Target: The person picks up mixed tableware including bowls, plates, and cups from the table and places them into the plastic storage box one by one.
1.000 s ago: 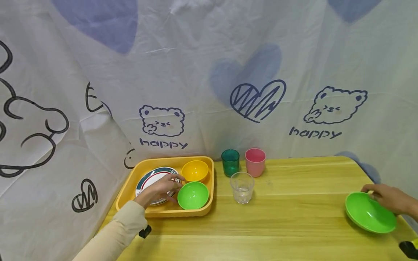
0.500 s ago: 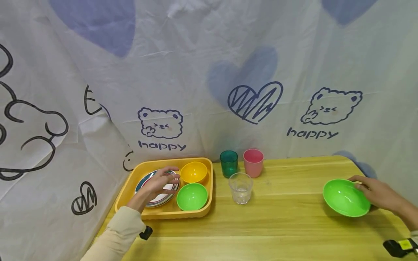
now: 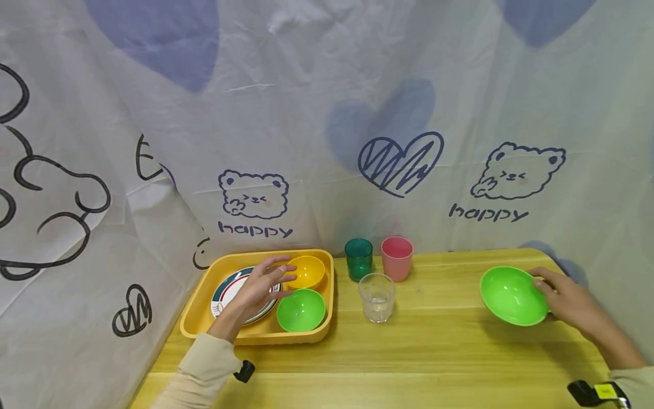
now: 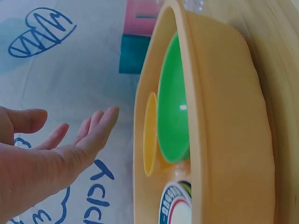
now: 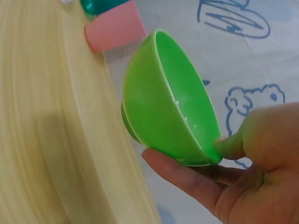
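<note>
My right hand (image 3: 564, 298) pinches the rim of a green bowl (image 3: 512, 295), thumb inside and fingers underneath, as the right wrist view shows. The bowl is held above the right part of the table, tilted a little. Over the yellow tray (image 3: 265, 339) at the left hovers my left hand (image 3: 260, 287), fingers spread and relaxed with nothing in them. Below it in the tray lie stacked plates (image 3: 230, 287) with a dark green and red rim. Beside them sit a yellow bowl (image 3: 309, 272) and a second green bowl (image 3: 301, 311).
Right of the tray stand a teal cup (image 3: 359, 258), a pink cup (image 3: 397, 258) and a clear glass (image 3: 377, 301) on the wooden table (image 3: 409, 352). A printed cloth (image 3: 327, 125) hangs behind and along the left side.
My right hand has lifted the green bowl from the table's right edge and carried it leftward. The left hand has drawn back slightly from the green bowl in the tray, staying over the plates.
</note>
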`<state>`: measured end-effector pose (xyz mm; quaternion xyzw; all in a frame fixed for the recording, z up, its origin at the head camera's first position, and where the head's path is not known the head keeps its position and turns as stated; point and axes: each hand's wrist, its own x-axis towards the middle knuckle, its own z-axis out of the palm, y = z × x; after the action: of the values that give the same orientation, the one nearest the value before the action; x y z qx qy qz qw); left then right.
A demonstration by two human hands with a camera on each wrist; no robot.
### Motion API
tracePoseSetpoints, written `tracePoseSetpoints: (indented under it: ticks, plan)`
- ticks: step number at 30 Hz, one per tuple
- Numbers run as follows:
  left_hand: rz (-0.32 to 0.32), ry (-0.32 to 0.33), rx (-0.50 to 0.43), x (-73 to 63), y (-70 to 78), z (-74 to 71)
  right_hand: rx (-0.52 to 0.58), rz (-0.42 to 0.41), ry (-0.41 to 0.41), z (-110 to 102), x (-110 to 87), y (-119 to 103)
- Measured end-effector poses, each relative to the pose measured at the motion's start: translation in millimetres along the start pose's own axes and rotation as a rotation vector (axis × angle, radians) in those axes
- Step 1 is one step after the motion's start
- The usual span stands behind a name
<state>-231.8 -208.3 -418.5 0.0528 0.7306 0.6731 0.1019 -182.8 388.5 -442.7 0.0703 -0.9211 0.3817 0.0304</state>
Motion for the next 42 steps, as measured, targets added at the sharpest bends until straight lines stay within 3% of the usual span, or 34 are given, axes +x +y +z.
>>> tracePoseSetpoints:
  ticks: [5, 17, 24, 30, 42]
  plan:
    - [0.044, 0.029, -0.025, -1.8, -2.7, 4.4, 0.015, 0.011, 0.058, 11, -3.1, -11]
    - [0.155, 0.063, -0.076, -6.8, -8.2, 21.3, 0.177, -0.014, 0.149, 25, -9.7, -34]
    - [0.221, 0.084, -0.114, -7.2, -10.0, 34.2, 0.311, -0.013, 0.152, 46, -1.8, -50]
    - [0.225, 0.091, -0.125, -12.9, -12.8, 41.8, 0.417, 0.011, 0.188, 70, 4.9, -67]
    - [0.263, 0.059, -0.198, -7.1, -13.2, 70.6, 0.576, 0.015, 0.272, 90, 9.9, -88]
